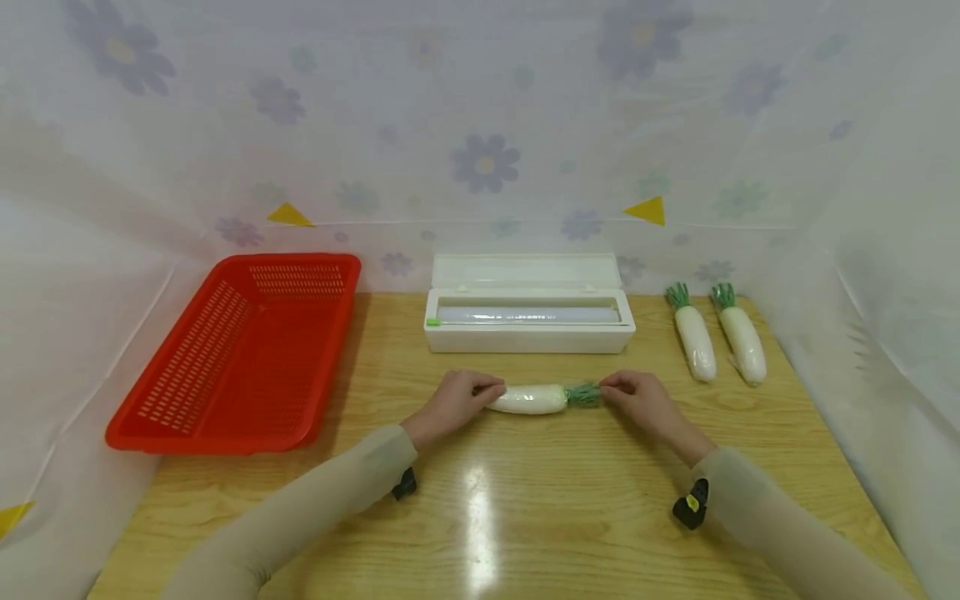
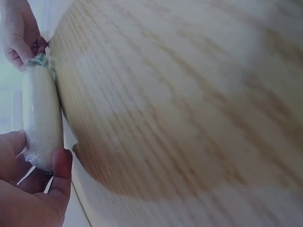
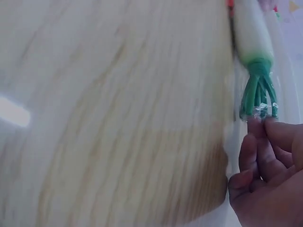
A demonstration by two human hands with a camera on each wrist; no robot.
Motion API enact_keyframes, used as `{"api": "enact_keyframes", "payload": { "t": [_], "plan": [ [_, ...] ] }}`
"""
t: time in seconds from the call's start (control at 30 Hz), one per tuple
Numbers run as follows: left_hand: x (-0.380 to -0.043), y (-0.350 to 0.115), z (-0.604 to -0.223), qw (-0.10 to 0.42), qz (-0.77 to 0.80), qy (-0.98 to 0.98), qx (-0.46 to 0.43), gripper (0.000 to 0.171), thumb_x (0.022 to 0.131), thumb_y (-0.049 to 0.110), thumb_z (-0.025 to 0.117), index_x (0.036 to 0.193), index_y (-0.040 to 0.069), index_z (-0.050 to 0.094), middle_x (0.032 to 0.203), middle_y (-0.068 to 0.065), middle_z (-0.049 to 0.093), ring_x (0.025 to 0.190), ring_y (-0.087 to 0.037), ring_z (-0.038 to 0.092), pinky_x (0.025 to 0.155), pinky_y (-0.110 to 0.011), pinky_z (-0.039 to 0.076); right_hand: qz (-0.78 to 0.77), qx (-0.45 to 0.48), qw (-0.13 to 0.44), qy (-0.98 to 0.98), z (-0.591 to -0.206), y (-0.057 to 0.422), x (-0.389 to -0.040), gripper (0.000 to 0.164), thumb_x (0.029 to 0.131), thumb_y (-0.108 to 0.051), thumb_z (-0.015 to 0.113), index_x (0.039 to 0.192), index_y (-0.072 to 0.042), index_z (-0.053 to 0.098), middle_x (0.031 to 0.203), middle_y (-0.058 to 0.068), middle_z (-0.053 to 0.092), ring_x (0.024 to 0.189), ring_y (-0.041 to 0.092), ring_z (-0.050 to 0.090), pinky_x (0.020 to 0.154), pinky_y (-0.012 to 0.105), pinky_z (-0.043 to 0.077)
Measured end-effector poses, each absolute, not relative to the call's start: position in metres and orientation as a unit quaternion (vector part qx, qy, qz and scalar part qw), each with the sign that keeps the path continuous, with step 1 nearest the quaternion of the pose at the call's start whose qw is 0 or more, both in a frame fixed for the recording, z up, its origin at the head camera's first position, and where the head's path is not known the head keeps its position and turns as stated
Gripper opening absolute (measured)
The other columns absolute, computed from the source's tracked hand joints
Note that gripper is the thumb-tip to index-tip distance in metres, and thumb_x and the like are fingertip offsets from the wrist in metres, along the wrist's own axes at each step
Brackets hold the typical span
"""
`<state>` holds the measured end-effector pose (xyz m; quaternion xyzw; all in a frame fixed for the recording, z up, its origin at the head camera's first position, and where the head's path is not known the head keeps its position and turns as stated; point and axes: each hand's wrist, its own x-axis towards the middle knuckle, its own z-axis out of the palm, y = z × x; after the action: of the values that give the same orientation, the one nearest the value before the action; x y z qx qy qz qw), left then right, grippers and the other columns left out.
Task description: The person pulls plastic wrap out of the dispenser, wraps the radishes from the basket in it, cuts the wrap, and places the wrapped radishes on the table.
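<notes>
A white radish (image 1: pixel 532 399) in clear plastic wrap lies crosswise before the white box, its green stalks (image 1: pixel 583 395) pointing right. My left hand (image 1: pixel 456 404) grips its root end; in the left wrist view, thumb and fingers sit on both sides of the radish (image 2: pixel 42 109), where the film is crinkled. At the other end, my right hand (image 1: pixel 643 402) pinches the film at the tips of the stalks. The right wrist view shows the cut green stalks (image 3: pixel 258 90) under the film, with thumb and fingertips right at their ends.
Behind the radish stands a white wrap box (image 1: pixel 528 340), lid raised, with a film roll (image 1: pixel 528 315) inside. A red slotted basket (image 1: pixel 330 367) is at left on the wooden table (image 1: pixel 570 517). Two more radishes (image 1: pixel 696 343) lie at the back right, near the flowered curtain (image 1: pixel 525 108).
</notes>
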<state>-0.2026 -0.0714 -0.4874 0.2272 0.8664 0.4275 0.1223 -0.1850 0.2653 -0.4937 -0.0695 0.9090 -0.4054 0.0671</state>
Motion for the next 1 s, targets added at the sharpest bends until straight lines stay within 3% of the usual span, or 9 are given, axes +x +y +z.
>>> {"api": "enact_keyframes", "payload": {
  "t": [0.13, 0.27, 0.47, 0.67, 0.83, 1.0],
  "plan": [
    [-0.2025, -0.0704, -0.4874, 0.125, 0.424, 0.870, 0.220, 0.035, 0.108, 0.028, 0.060, 0.129, 0.003, 0.073, 0.127, -0.010, 0.073, 0.121, -0.021, 0.068, 0.098, -0.037, 0.056, -0.436, -0.052, 0.097, 0.893, -0.4883, 0.2618, -0.1850, 0.027, 0.106, -0.011, 0.059, 0.121, 0.007, 0.071, 0.109, 0.018, 0.075, 0.087, 0.015, 0.062, 0.074, 0.029, 0.051],
    [-0.2012, -0.0696, -0.4862, 0.125, 0.428, 0.869, 0.213, 0.034, 0.108, 0.027, 0.060, 0.128, 0.003, 0.073, 0.126, -0.011, 0.073, 0.120, -0.022, 0.068, 0.097, -0.038, 0.056, -0.454, -0.051, 0.116, 0.882, -0.4843, 0.2612, -0.1855, 0.034, 0.109, -0.017, 0.055, 0.130, 0.007, 0.068, 0.114, 0.020, 0.072, 0.078, 0.015, 0.057, 0.064, 0.029, 0.048],
    [-0.2011, -0.0692, -0.4886, 0.087, 0.414, 0.879, 0.220, 0.032, 0.105, 0.024, 0.066, 0.127, 0.002, 0.072, 0.114, -0.012, 0.074, 0.104, -0.021, 0.068, 0.090, -0.038, 0.056, -0.442, -0.063, 0.140, 0.884, -0.4861, 0.2619, -0.1846, 0.034, 0.106, -0.022, 0.062, 0.124, 0.007, 0.068, 0.107, 0.016, 0.076, 0.084, 0.016, 0.064, 0.068, 0.029, 0.051],
    [-0.2006, -0.0689, -0.4898, 0.068, 0.413, 0.879, 0.230, 0.016, 0.105, 0.023, 0.066, 0.111, 0.011, 0.074, 0.105, -0.002, 0.075, 0.093, -0.013, 0.065, 0.083, -0.032, 0.055, -0.457, -0.066, 0.126, 0.878, -0.4872, 0.2626, -0.1847, 0.033, 0.105, -0.021, 0.064, 0.123, 0.006, 0.069, 0.103, 0.016, 0.076, 0.081, 0.016, 0.065, 0.066, 0.029, 0.050],
    [-0.1977, -0.0697, -0.4917, 0.072, 0.409, 0.880, 0.229, 0.025, 0.103, 0.025, 0.069, 0.118, 0.008, 0.078, 0.117, -0.006, 0.076, 0.106, -0.016, 0.070, 0.091, -0.035, 0.057, -0.432, -0.082, 0.121, 0.890, -0.4872, 0.2604, -0.1853, 0.038, 0.103, -0.023, 0.067, 0.130, 0.004, 0.068, 0.112, 0.017, 0.075, 0.085, 0.016, 0.064, 0.069, 0.031, 0.052],
    [-0.1954, -0.0705, -0.4937, 0.090, 0.379, 0.889, 0.243, 0.046, 0.095, 0.020, 0.078, 0.136, 0.001, 0.067, 0.137, -0.015, 0.067, 0.128, -0.030, 0.062, 0.109, -0.044, 0.048, -0.384, -0.119, 0.104, 0.910, -0.4872, 0.2549, -0.1867, 0.037, 0.099, -0.021, 0.073, 0.125, 0.005, 0.068, 0.104, 0.013, 0.075, 0.095, 0.023, 0.069, 0.081, 0.039, 0.055]
  ]
}}
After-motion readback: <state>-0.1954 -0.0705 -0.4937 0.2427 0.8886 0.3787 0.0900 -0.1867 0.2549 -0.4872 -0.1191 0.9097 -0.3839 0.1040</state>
